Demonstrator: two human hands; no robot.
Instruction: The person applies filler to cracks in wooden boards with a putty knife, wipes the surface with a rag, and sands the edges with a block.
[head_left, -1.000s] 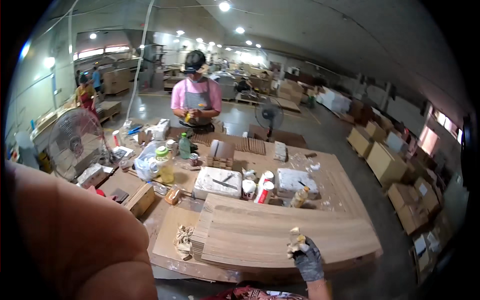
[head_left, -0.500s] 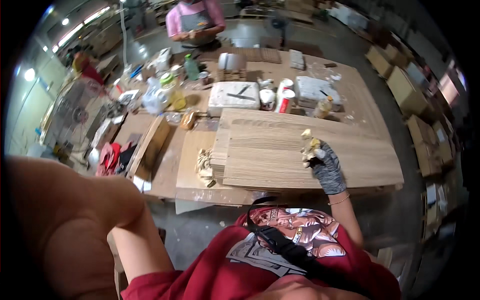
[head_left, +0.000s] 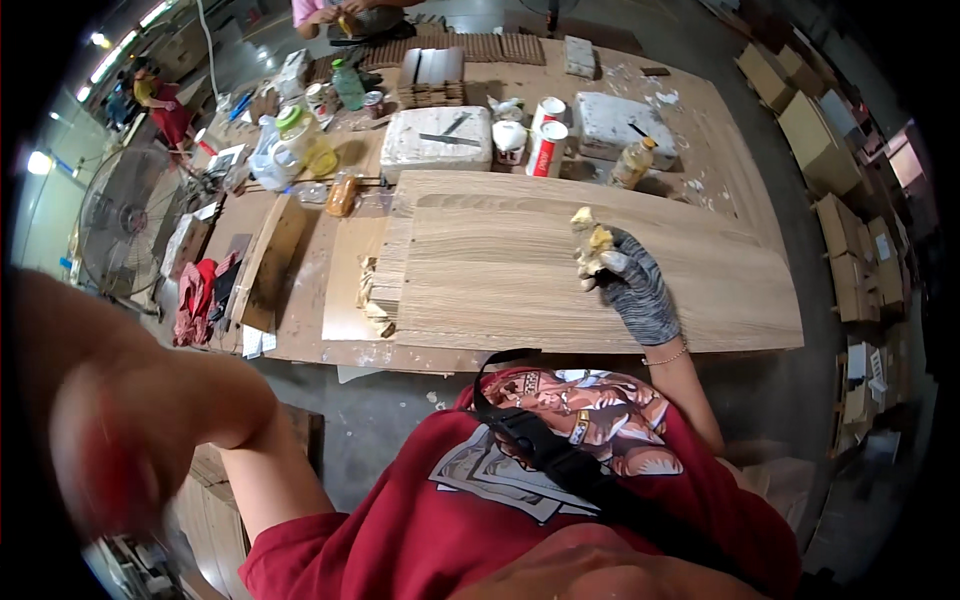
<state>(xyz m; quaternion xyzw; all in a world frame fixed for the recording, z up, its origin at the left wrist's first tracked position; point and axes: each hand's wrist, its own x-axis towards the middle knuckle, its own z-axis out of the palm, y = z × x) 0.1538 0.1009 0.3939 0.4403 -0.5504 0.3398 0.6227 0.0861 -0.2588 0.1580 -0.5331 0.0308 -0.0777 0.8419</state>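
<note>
At far left the left hand (head_left: 115,400) looms blurred; I can't tell whether its grip is apart or together. Mid-bench (head_left: 715,170) lies the wood panel (head_left: 500,280), which grit in the pale wad (head_left: 590,250) might scratch. The gloved right hand (head_left: 642,295) has its grip closed around that wad; swung far forward, it could topple the amber bottle (head_left: 632,163).

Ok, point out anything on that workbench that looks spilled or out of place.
White spots mark the workbench at right, possibly dried spills. A crumpled pale wad lies left of the board stack, untidy beside its straight edges.
</note>
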